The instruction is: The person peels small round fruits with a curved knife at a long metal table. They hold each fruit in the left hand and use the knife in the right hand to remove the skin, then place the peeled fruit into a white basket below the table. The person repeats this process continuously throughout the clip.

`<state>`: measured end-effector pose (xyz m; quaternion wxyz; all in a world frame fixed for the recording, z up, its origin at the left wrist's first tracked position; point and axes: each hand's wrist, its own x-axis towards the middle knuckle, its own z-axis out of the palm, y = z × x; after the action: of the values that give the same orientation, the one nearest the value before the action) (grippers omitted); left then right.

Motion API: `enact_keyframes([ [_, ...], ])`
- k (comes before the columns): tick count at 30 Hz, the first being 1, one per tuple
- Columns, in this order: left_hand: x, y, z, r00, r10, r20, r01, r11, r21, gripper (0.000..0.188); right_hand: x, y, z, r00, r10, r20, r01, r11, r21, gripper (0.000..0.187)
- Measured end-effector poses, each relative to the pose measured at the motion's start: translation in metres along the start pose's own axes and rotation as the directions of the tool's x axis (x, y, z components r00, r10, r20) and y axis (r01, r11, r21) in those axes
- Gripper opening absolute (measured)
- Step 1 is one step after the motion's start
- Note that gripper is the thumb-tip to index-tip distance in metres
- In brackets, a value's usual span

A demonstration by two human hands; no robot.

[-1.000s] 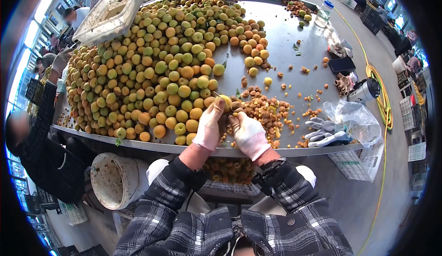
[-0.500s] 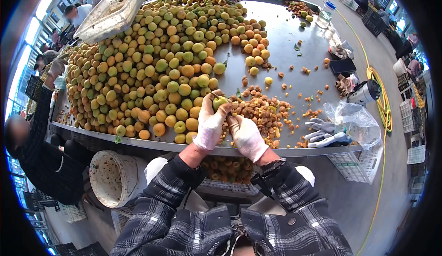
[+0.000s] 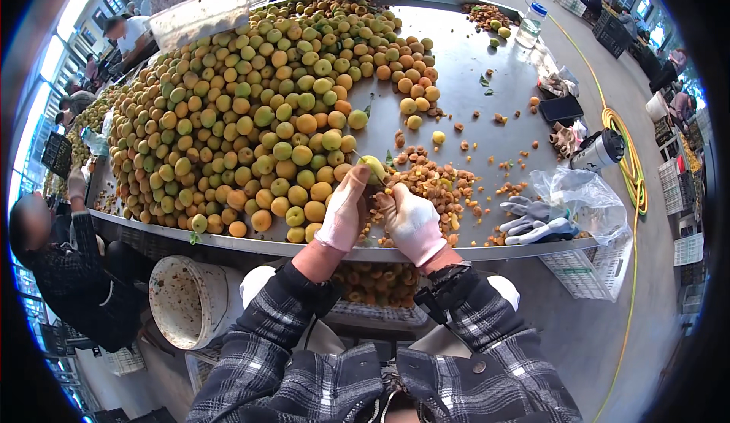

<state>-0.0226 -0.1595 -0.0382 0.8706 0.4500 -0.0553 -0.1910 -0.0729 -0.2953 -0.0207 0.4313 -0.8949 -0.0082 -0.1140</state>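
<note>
While scraps [image 3: 439, 185] heap toward the surface's [image 3: 464, 66] near edge, much whole fruit [image 3: 228, 119] remains; left hand [image 3: 341, 218] clamps one, right hand's [image 3: 413, 225] finger grip unclear.

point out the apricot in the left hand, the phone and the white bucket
Apricot [image 3: 372, 168]: head view, on its uncovered skin.
Phone [image 3: 561, 108]: head view, on the middle of its dark upper face.
White bucket [image 3: 223, 294]: head view, on its outer side wall.

The table [image 3: 464, 66] is smooth, glossy metal, the bucket [image 3: 226, 294] stained plastic, the bag [image 3: 589, 195] thin, shiny, crinkled plastic; worn white gloves [image 3: 417, 225] and plaid sleeves [image 3: 262, 318] are matt cloth, the held fruit [image 3: 372, 167] smooth-skinned
</note>
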Motion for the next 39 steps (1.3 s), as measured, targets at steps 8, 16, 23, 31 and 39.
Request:
enact_keyframes([
  [8, -0.010, 0.028, 0.007, 0.991, 0.113, -0.068, -0.095, 0.969, 0.228, 0.047, 0.006, 0.000, -0.012, 0.985, -0.039, -0.169, 0.083, 0.961, 0.263, 0.025],
  [16, -0.022, 0.016, 0.025, 0.991, 0.127, 0.050, -0.136, 0.953, 0.272, 0.066, 0.018, 0.008, -0.008, 0.998, -0.057, -0.013, 0.055, 0.846, 0.530, 0.042],
  [23, -0.019, 0.010, 0.019, 0.998, -0.010, 0.058, 0.004, 0.994, 0.111, 0.051, 0.015, 0.014, -0.005, 0.997, 0.061, 0.050, -0.079, 0.781, 0.619, 0.024],
  [31, -0.003, 0.006, 0.000, 0.998, 0.016, 0.063, 0.001, 0.966, -0.259, 0.049, 0.007, 0.006, -0.011, 0.988, -0.146, 0.040, 0.120, 0.916, 0.384, 0.026],
  [39, -0.015, 0.021, 0.016, 0.986, -0.070, -0.151, 0.069, 0.997, -0.016, 0.060, -0.001, -0.001, -0.005, 0.989, -0.060, 0.136, 0.049, 0.995, 0.085, 0.033],
])
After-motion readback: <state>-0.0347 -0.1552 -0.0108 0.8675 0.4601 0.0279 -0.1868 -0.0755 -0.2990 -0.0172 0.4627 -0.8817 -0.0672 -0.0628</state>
